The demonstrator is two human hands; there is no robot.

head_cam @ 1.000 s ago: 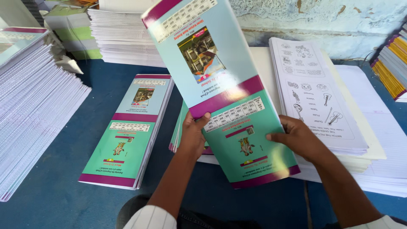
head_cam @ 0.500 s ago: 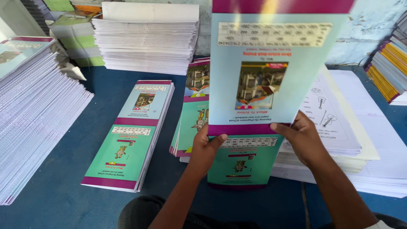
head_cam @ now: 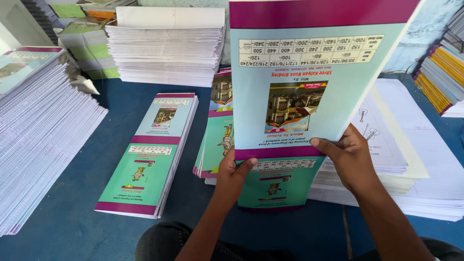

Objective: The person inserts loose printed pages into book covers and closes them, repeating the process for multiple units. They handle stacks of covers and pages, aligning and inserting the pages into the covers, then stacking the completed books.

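Note:
A long printed cover sheet, light blue and green with purple bands, stands raised in front of me over the blue table. My left hand grips its left edge near the middle purple band. My right hand holds its right edge, thumb on the front. The sheet's lower green half hangs down to the table between my arms. It hides much of the paper stack behind it.
A pile of matching covers lies left of my hands, another pile behind the raised sheet. White page stacks sit at the left, back and right. Coloured stacks stand at the far right.
The cover sheet has been lifted higher and swung upright toward the camera, now filling the upper middle of the view. Both hands stayed on its edges.

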